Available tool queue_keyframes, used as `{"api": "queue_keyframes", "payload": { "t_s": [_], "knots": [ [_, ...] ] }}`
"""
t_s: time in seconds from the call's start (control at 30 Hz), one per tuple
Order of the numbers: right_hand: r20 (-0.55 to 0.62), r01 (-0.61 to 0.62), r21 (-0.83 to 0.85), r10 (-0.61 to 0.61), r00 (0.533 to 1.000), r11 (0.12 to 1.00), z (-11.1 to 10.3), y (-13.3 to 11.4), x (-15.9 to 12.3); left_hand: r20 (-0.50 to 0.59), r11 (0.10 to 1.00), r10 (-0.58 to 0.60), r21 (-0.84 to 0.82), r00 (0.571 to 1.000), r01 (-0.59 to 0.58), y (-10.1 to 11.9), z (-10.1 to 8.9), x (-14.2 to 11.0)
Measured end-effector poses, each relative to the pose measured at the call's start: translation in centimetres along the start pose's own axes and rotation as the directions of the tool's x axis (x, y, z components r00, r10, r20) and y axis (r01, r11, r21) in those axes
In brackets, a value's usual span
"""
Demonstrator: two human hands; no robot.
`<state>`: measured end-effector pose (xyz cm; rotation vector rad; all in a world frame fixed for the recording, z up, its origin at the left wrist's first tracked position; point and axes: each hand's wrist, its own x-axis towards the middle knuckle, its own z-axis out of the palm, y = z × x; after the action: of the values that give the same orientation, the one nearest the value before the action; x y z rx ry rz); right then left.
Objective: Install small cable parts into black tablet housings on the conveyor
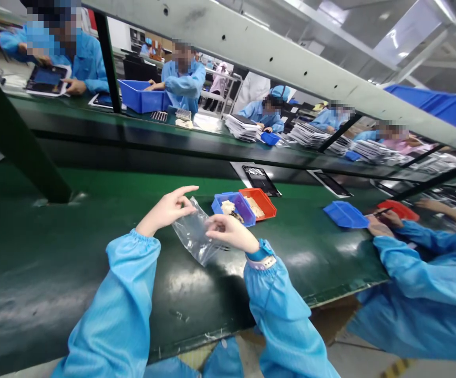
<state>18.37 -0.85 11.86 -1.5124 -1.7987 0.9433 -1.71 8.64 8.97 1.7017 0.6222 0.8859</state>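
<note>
A small clear plastic bag (194, 234) hangs between my two hands above the dark green belt (94, 252). My left hand (167, 210) pinches its upper left edge, with the forefinger sticking out. My right hand (231, 231) is closed on the bag's right side; a blue wristband sits on that wrist. Just beyond my right hand stand a small blue tray (244, 209) and a red tray (266, 202), both holding small pale parts.
A co-worker in blue at my right works with a blue tray (344, 214) and a red tray (403, 210). Dark tablets (260, 179) lie further along the belt. Across the line, people sit by a blue bin (141, 97) and stacks of sheets (242, 127). A grey beam (291, 58) runs overhead.
</note>
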Motion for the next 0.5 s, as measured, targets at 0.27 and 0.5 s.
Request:
{"api": "queue_keyframes", "payload": {
  "t_s": [0.27,0.5],
  "knots": [
    [-0.276,-0.009,0.144,0.049,0.960,0.990,-1.2,1.8,-0.8,0.002,0.967,0.030,-0.252,1.000,-0.028,0.1,-1.6,-0.8],
    [-0.482,0.141,0.234,-0.011,0.876,0.962,-1.3,2.2,-2.0,0.161,0.999,0.020,0.038,0.987,-0.027,2.6,-0.9,-1.3]
  ]
}}
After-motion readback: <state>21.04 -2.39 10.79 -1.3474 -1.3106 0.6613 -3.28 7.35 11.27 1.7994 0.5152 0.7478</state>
